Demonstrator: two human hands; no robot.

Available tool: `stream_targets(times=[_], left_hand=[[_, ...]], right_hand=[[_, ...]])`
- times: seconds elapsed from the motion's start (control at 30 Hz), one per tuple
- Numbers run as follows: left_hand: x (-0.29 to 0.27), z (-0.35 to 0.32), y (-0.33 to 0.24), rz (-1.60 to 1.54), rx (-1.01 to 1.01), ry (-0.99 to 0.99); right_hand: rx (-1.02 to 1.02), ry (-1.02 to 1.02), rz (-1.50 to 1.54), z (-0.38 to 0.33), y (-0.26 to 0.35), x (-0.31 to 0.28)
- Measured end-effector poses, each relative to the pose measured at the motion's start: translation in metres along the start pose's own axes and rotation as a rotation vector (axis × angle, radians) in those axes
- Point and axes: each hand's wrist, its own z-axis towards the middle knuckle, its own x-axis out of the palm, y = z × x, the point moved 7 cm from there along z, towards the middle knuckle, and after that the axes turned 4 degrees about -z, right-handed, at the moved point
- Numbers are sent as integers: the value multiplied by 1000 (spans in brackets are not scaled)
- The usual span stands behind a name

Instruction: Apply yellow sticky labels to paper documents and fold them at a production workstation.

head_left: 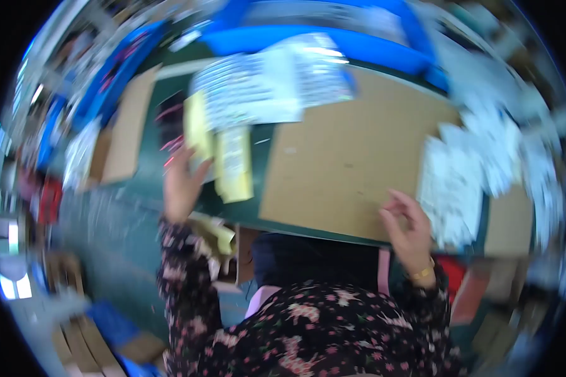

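My left hand (182, 185) is at the left of the table, thumb apart from the fingers. Its fingertips reach the near end of a dark item with pink strands (171, 119); blur hides whether they touch. Beside that hand lie yellow printed paper strips (234, 166). Over the near right edge of a flat brown cardboard sheet (352, 151) hovers my right hand (410, 229), loosely curled, with a gap between thumb and fingers and nothing seen in it. Just right of it are stacked white paper slips or packets (449, 188).
Clear plastic packs in rows (251, 88) lie at the table's far side, before a large blue bin (321, 41). An upright cardboard piece (131, 125) stands at the left edge. Below the table's front is an opened carton (245, 251). More white slips (493, 151) lie far right.
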Motion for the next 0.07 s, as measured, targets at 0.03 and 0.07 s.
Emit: stream_targets(times=[0.03, 0.07], left_hand=[[7, 8, -1, 109, 69, 136], [32, 27, -22, 69, 135, 193]], right_hand=[[4, -1, -52, 1, -4, -4], [-4, 18, -16, 3, 4, -6]])
